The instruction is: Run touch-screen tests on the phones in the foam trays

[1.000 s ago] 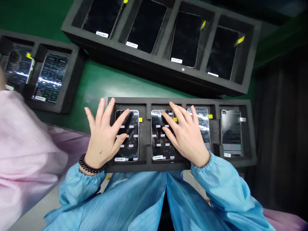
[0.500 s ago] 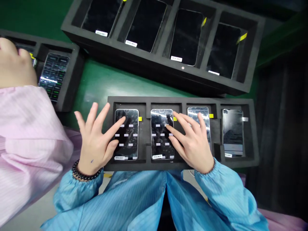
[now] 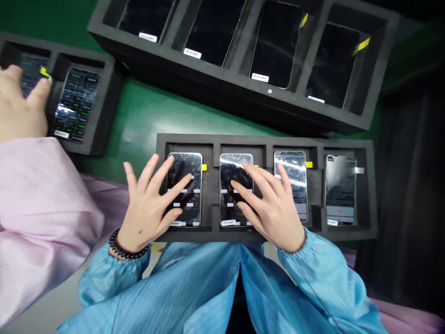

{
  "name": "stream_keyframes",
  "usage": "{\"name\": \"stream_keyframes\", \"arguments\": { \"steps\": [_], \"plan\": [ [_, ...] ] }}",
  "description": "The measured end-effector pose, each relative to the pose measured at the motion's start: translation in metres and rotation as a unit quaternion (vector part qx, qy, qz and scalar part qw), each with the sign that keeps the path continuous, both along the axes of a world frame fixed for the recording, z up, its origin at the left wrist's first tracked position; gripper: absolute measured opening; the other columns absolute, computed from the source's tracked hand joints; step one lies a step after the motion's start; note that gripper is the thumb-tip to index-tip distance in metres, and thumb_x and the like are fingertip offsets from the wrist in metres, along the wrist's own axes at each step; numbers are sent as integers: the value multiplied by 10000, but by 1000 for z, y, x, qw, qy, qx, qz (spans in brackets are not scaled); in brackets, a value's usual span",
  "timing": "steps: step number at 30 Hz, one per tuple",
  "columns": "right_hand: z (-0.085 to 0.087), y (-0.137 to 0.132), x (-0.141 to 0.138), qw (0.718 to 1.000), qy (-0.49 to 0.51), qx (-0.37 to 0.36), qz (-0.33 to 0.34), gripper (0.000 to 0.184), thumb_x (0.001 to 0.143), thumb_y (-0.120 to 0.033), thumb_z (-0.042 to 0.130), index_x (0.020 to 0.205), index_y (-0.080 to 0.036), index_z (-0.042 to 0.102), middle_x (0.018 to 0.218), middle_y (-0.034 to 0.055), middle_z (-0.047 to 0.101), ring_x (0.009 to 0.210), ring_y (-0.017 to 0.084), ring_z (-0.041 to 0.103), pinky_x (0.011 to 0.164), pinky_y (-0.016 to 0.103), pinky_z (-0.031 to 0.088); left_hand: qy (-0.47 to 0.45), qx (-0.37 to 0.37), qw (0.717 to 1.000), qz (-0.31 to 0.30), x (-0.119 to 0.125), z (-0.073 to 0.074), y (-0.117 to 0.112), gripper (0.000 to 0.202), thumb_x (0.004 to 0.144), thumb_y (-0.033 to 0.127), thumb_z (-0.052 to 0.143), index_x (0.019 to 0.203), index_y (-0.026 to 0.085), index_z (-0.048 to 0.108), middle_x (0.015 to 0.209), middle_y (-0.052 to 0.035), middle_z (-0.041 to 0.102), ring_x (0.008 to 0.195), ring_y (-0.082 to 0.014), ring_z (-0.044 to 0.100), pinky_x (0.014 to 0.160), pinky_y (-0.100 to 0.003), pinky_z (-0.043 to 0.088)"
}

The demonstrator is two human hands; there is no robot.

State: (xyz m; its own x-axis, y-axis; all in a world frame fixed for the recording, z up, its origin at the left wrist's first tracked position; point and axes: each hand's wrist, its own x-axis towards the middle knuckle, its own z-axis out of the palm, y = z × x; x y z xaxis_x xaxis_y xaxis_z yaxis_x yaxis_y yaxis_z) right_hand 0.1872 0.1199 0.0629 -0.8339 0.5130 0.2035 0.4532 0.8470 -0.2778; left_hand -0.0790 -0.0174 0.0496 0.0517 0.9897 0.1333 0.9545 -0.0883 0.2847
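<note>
a person in blue sleeves (image 3: pixel 330 273) spreads two bare hands above a black tray (image 3: pixel 243 138) on a green table (image 3: pixel 146 109), where four phones (image 3: pixel 340 190) lie face up, one to a compartment (image 3: pixel 210 197). the left hand (image 3: pixel 149 199), splayed open and gripping nothing, points its index finger (image 3: pixel 179 186) at the leftmost phone (image 3: pixel 191 215), whose dark screen shows small pale blocks (image 3: pixel 190 204). the right hand (image 3: pixel 269 204), likewise open and empty, extends its index finger over the second phone (image 3: pixel 230 213), which carries similar blocks; whether contact is being made cannot be told. a third phone (image 3: pixel 294 185), partly hidden by the right hand, and a fourth phone (image 3: pixel 340 185) rest to the right. at left, a co-worker's hand (image 3: pixel 21 113) is at another tray (image 3: pixel 100 116), while a larger tray (image 3: pixel 208 83) beyond holds dark-screened phones (image 3: pixel 278 46).
</note>
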Motion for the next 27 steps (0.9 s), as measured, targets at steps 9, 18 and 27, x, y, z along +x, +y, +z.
{"name": "stream_keyframes", "arguments": {
  "steps": [9, 18, 27],
  "plan": [
    [-3, -10, 24, 999, 11, 0, -34, 291, 1043, -298, 497, 1117, -180, 753, 1478, 135, 609, 1309, 261, 570, 1276, 550, 165, -5, 35, 998, 48, -5, 7, -18, 550, 1052, 516, 170, 1563, 444, 361, 1724, 71, 179, 1592, -370, 186, 1268, -741, 20],
    [-7, -11, 14, 1000, 6, -9, 10, 303, 1043, -314, 505, 1220, -178, 710, 1515, 163, 565, 1335, 268, 551, 1264, 587, 182, 30, 57, 998, 25, -11, -2, -43, 525, 1047, 488, 274, 1546, 407, 413, 1698, -29, 277, 1579, -392, 216, 1211, -818, 52],
    [-6, -10, 29, 999, 22, 16, -39, 287, 1040, -284, 492, 1128, -189, 749, 1467, 143, 610, 1305, 282, 572, 1248, 574, 226, 5, 15, 1000, 18, -4, 2, -35, 562, 1038, 520, 242, 1577, 408, 352, 1731, 28, 157, 1580, -416, 198, 1257, -754, 2]
  ]
}}
